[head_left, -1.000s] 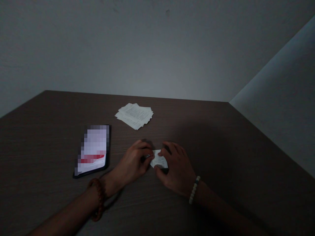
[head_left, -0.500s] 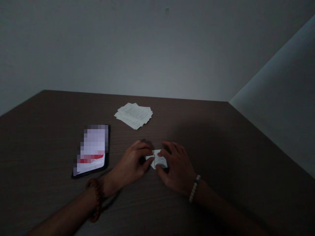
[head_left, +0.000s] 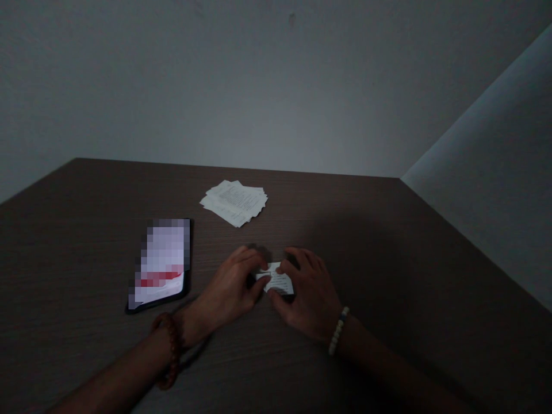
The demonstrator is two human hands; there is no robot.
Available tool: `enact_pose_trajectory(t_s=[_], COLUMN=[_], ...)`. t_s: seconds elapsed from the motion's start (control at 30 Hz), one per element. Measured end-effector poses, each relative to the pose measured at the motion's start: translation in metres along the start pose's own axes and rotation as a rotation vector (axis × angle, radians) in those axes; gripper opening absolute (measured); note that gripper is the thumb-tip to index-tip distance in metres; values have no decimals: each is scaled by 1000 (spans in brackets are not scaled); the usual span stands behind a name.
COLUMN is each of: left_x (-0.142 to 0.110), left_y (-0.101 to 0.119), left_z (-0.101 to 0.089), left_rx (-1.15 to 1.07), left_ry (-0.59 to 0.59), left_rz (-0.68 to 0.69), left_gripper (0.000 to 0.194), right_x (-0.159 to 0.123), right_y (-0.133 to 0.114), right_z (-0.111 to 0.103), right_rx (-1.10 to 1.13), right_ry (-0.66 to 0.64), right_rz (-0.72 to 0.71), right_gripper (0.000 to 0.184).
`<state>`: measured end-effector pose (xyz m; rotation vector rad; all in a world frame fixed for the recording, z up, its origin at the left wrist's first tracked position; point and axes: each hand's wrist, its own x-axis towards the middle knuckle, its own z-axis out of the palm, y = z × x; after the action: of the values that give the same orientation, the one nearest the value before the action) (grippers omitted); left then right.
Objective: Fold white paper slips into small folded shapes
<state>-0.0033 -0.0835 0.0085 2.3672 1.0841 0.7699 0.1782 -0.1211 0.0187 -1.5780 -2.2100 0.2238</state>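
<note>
A small piece of printed paper (head_left: 279,282), apparently folded, lies on the table between my two hands. My left hand (head_left: 235,282) pinches its left side between thumb and index finger. From the right, my right hand (head_left: 304,287) grips the same paper, its thumb at the near edge and its index finger on the upper part. Parts of the paper are covered by my fingers. Beaded bracelets circle both wrists, brown on the left (head_left: 170,351) and pale on the right (head_left: 339,330).
Beyond my hands lies a loose pile of printed paper sheets (head_left: 235,202). A phone (head_left: 166,261) with a lit, blurred screen rests left of my left hand. The brown wooden table (head_left: 345,198) meets a grey wall (head_left: 259,86) behind it.
My right thumb has slid slightly left along the near edge of the paper. The left hand, phone and paper pile stay in place.
</note>
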Motion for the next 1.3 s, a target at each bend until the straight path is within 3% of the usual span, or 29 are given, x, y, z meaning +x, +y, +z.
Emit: enact_pose_trajectory(t_s=[0.27, 0.53, 0.7, 1.3], left_x=[-2, -7, -7, -10], left_y=[-4, -3, 0, -1], left_z=[-5, -6, -11, -13], left_rx=[-30, -6, 54, 20], left_ry=[-37, 7, -57, -122], left_rz=[37, 117, 176, 142], left_gripper=[8, 13, 18, 21], right_x=[1, -1, -1, 1], right_y=[-1, 0, -2, 4], right_z=[-2, 1, 2, 3], right_rx=[12, 11, 19, 23], right_ry=[11, 17, 30, 56], right_rz=[15, 14, 18, -26], right_gripper=[26, 26, 26, 26])
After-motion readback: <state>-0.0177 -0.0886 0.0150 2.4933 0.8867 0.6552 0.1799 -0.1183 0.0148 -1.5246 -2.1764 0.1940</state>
